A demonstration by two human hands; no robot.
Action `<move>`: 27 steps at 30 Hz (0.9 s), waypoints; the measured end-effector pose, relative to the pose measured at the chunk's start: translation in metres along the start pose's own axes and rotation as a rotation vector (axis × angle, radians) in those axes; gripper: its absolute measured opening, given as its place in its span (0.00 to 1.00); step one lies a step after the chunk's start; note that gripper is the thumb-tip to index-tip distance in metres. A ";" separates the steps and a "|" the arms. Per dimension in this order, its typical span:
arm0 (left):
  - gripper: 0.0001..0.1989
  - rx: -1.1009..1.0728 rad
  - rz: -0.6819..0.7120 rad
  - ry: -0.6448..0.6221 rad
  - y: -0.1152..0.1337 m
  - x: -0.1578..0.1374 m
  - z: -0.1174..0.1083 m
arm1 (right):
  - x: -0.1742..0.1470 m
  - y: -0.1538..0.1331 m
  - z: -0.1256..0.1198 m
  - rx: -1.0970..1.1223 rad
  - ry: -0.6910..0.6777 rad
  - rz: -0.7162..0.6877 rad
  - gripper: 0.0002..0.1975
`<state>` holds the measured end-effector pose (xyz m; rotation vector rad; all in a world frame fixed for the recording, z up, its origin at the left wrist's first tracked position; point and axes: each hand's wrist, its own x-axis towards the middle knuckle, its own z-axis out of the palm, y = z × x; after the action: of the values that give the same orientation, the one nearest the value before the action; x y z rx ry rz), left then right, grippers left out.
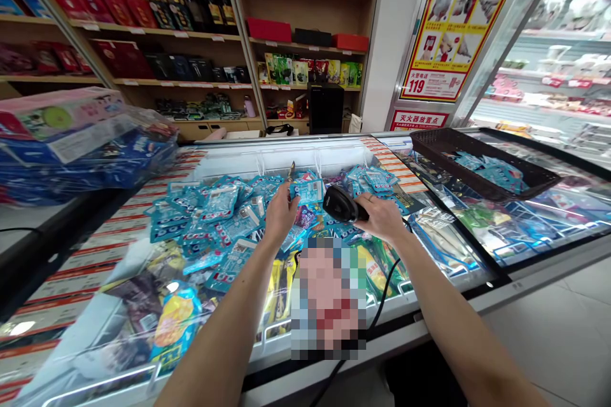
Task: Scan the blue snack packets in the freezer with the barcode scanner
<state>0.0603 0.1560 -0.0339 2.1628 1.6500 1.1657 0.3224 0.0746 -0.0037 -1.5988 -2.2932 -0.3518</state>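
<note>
My right hand [382, 216] grips a black barcode scanner [340, 205], its head pointing left. My left hand [281, 213] is closed with a small blue packet [309, 192] at its fingertips, in front of the scanner. A thin brownish, pointed object [291, 170] sticks up just above the left fingers; what it is I cannot make out. Beneath both hands lies a heap of similar blue packets [217, 203] inside a glass-topped chest freezer [229, 156]. The scanner's black cable [386, 289] hangs down below my right wrist.
A dark plastic basket [429, 140] with several blue packets [496, 172] stands on the freezer at right. Plastic-wrapped boxes [71, 133] are stacked at left. Shelves [305, 44] of goods stand behind. A blurred-out patch covers the front middle.
</note>
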 end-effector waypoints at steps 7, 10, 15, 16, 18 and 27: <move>0.19 0.018 0.003 0.002 0.001 -0.001 0.001 | 0.000 0.001 0.000 -0.001 -0.018 -0.004 0.19; 0.19 0.031 0.001 0.004 0.001 0.000 0.001 | 0.000 0.001 0.001 0.001 -0.015 -0.007 0.19; 0.19 0.036 0.016 0.004 0.001 0.000 0.001 | -0.001 0.001 0.001 0.011 0.000 -0.008 0.18; 0.18 0.036 0.018 0.004 0.001 0.000 0.001 | -0.001 0.001 0.001 0.012 0.002 -0.007 0.18; 0.18 0.034 0.021 0.004 0.001 0.000 0.001 | -0.001 0.001 0.002 0.012 0.006 -0.007 0.18; 0.17 0.003 0.043 0.066 0.003 -0.002 0.000 | 0.000 0.001 0.004 0.010 0.020 -0.016 0.18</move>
<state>0.0623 0.1529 -0.0333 2.1942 1.6398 1.2598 0.3233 0.0761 -0.0074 -1.5660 -2.2901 -0.3589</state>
